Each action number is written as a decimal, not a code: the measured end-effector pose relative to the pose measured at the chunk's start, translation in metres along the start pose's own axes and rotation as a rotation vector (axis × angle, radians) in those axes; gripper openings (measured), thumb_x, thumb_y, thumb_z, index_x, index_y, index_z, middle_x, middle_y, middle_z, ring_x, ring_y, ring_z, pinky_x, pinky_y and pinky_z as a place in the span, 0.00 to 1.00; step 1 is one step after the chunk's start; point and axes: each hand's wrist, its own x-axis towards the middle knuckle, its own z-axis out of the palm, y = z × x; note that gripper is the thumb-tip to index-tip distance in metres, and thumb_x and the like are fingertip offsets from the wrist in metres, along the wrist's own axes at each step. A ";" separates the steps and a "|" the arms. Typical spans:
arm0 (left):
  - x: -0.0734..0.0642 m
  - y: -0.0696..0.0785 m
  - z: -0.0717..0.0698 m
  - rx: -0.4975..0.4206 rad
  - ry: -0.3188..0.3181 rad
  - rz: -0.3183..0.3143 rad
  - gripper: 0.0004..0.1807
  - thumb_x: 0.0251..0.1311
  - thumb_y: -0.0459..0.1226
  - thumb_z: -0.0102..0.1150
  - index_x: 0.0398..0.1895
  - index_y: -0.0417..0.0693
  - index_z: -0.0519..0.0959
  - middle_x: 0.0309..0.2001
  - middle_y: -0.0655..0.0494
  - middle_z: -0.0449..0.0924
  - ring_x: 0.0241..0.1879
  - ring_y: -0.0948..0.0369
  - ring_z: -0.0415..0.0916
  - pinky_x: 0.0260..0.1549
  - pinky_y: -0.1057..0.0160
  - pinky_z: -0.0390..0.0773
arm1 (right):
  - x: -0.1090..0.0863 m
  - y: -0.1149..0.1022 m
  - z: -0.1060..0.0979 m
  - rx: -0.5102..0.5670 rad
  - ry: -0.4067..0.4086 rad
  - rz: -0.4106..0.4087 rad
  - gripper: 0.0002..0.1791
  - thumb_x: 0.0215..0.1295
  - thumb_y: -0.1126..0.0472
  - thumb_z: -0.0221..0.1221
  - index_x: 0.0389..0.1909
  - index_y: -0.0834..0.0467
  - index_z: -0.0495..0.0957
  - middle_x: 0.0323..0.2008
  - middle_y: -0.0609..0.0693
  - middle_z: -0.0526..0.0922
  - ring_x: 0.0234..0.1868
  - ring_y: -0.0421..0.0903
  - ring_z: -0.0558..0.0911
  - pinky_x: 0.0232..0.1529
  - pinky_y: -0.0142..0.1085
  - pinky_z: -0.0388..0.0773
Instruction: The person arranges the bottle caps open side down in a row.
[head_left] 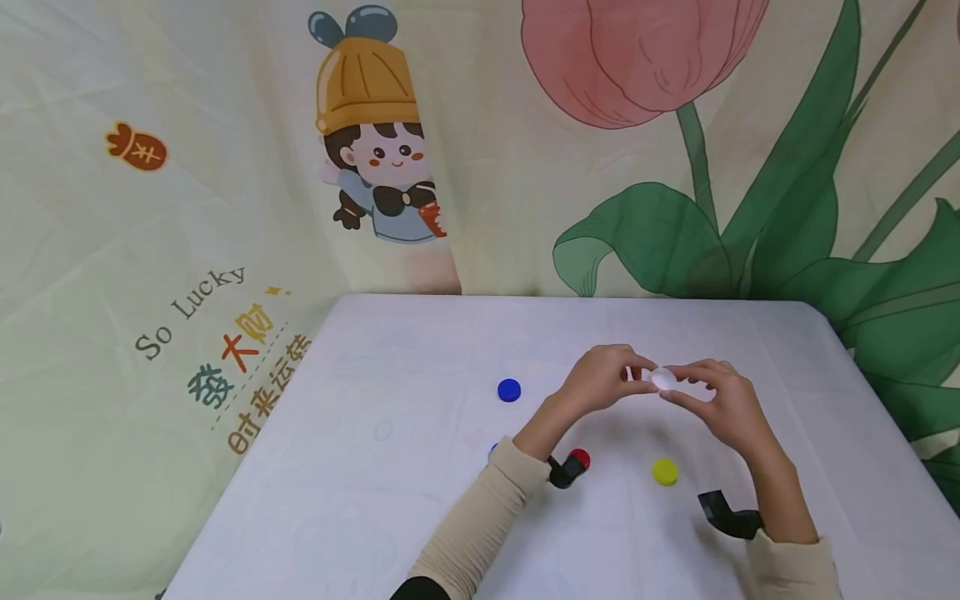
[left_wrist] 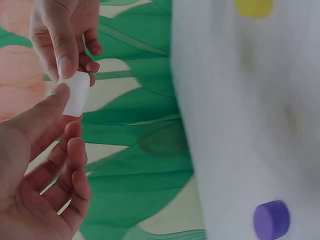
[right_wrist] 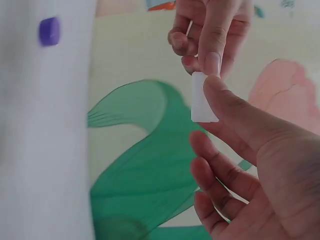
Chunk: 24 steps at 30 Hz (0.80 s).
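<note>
A small white round cap (head_left: 663, 379) is held in the air above the table, pinched from both sides. My left hand (head_left: 606, 377) grips its left side between thumb and fingers. On the other side my right hand (head_left: 722, 402) pinches it with thumb and forefinger. In the left wrist view the cap (left_wrist: 76, 94) shows its short white side wall, and the right wrist view shows the same cap (right_wrist: 202, 100) between both thumbs. The other fingers of each hand are loosely bent, away from the cap. Below the hands lies a yellow round cap (head_left: 664, 472).
On the white table (head_left: 360, 500) a blue cap (head_left: 509, 390) lies left of the hands. A red cap (head_left: 581, 458) is partly covered by the left wrist's black camera mount (head_left: 564, 473). Another blue piece (head_left: 492, 448) peeks out behind the left sleeve. A printed cloth hangs behind.
</note>
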 end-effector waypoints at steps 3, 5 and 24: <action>-0.018 0.011 -0.013 -0.049 0.074 0.059 0.20 0.54 0.48 0.62 0.49 0.54 0.81 0.29 0.67 0.73 0.27 0.72 0.68 0.25 0.80 0.67 | -0.008 -0.021 -0.011 0.014 0.065 -0.073 0.19 0.47 0.60 0.70 0.42 0.61 0.82 0.38 0.53 0.80 0.43 0.48 0.71 0.39 0.46 0.70; -0.030 0.016 -0.020 -0.075 0.122 0.106 0.19 0.55 0.47 0.63 0.49 0.52 0.81 0.29 0.66 0.74 0.27 0.72 0.68 0.25 0.80 0.67 | -0.013 -0.033 -0.016 0.010 0.100 -0.122 0.20 0.44 0.62 0.72 0.41 0.60 0.82 0.37 0.50 0.80 0.42 0.45 0.71 0.40 0.39 0.71; -0.089 0.025 -0.034 -0.254 0.346 0.282 0.17 0.48 0.39 0.69 0.44 0.47 0.82 0.27 0.61 0.74 0.26 0.70 0.68 0.24 0.77 0.68 | -0.035 -0.079 -0.021 0.039 0.155 -0.335 0.26 0.33 0.66 0.75 0.41 0.56 0.84 0.35 0.41 0.78 0.42 0.38 0.69 0.34 0.22 0.68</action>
